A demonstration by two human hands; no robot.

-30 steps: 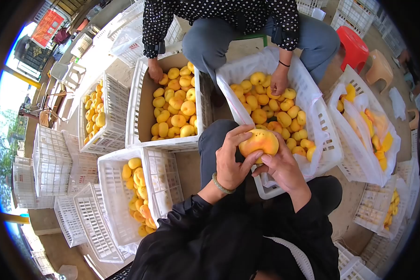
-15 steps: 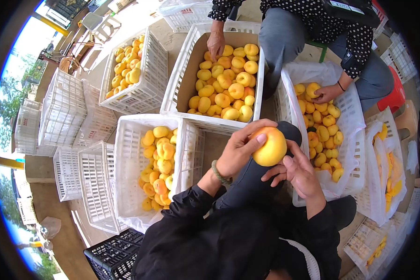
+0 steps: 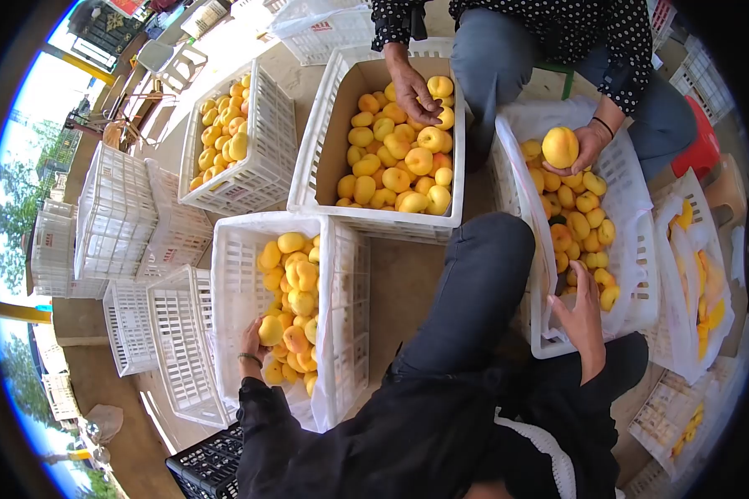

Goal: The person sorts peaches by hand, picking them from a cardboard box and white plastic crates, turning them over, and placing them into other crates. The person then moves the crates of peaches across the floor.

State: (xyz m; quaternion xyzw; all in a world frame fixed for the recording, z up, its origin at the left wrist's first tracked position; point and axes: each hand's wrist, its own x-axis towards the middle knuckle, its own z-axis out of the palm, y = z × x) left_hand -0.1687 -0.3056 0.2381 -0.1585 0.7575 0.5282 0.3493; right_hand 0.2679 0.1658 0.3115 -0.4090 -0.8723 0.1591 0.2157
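My left hand reaches into the white crate at left, its fingers curled against a yellow peach at the near side of the pile. Part of the grip is hidden behind the fruit. More yellow peaches fill the right half of this lined crate. Over the near end of the crate at right, my right hand is open, thumb and fingers apart. It holds nothing and is close to the peaches inside.
Opposite me sits a person in a dotted top. One of their hands hovers over the middle crate; the other hand holds a large peach. Stacked white crates stand at left, a black crate below.
My hands have parted from the peach they held together. The left went down into the left crate, the right to the right crate. The other person has raised a peach.
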